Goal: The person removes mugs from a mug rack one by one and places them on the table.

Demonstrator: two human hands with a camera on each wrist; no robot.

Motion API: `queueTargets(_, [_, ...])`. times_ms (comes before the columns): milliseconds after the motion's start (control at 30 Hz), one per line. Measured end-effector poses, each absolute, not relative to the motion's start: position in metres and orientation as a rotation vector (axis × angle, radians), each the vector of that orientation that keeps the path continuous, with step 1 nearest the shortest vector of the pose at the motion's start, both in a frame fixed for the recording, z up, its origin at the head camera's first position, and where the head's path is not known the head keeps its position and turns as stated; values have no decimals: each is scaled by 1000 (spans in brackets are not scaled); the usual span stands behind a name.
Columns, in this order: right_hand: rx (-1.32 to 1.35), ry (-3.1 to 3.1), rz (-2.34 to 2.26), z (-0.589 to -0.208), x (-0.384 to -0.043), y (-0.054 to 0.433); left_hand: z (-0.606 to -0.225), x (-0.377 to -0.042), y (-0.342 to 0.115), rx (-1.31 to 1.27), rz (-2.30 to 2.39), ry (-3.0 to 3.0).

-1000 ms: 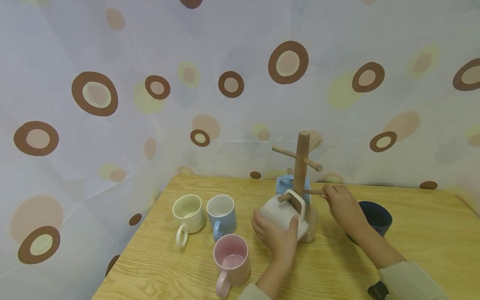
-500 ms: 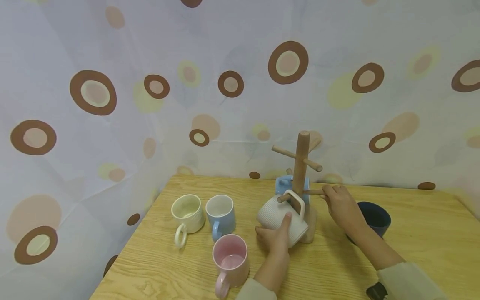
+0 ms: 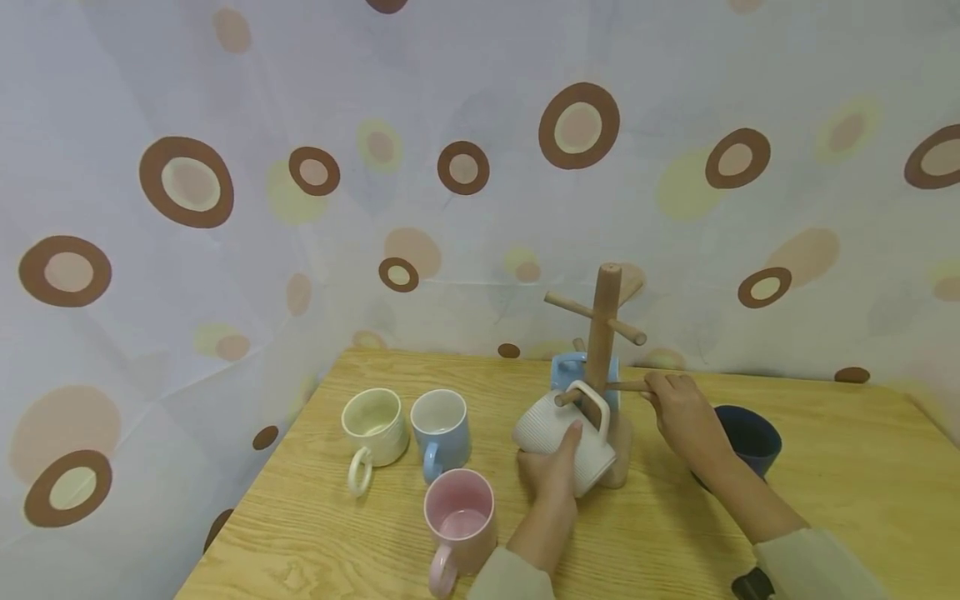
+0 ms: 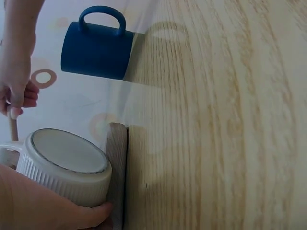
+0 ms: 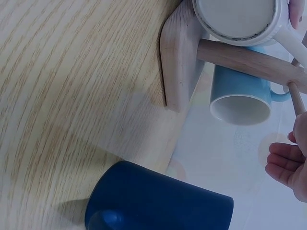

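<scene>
A white ribbed mug (image 3: 546, 422) hangs tilted at the front of a wooden mug tree (image 3: 602, 346), its handle looped around a lower peg (image 3: 570, 397). My left hand (image 3: 553, 483) holds the mug's body from below, thumb along its side. In the left wrist view, the mug's base (image 4: 69, 151) faces the camera. At the tree's right side, my right hand (image 3: 688, 421) pinches another lower peg (image 3: 627, 386); curled fingers (image 5: 285, 160) show in the right wrist view. A light blue mug (image 5: 240, 93) hangs behind the post.
A cream mug (image 3: 377, 429), a blue mug (image 3: 442, 433) and a pink mug (image 3: 463, 525) stand on the wooden table (image 3: 300, 500) at left. A dark blue mug (image 3: 753, 437) stands beyond my right forearm. The tree's upper pegs (image 3: 627, 332) hold no mugs. A patterned curtain (image 3: 487, 225) closes off the back.
My left hand has slid lower and round the white mug, and the mug has tipped slightly. My right hand stays on its peg.
</scene>
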State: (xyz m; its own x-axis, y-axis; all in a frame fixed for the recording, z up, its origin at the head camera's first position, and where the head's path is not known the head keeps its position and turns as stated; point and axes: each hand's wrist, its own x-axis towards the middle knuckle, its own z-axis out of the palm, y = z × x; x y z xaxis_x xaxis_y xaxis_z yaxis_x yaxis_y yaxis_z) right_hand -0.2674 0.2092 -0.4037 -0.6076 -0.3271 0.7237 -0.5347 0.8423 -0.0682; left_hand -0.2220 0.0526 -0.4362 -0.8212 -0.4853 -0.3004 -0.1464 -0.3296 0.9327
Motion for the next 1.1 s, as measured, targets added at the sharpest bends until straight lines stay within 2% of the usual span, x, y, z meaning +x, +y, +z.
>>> queueTargets(1100, [593,-2289,396,-406,-265,207,-434,-214,46,837,-2422,-1597])
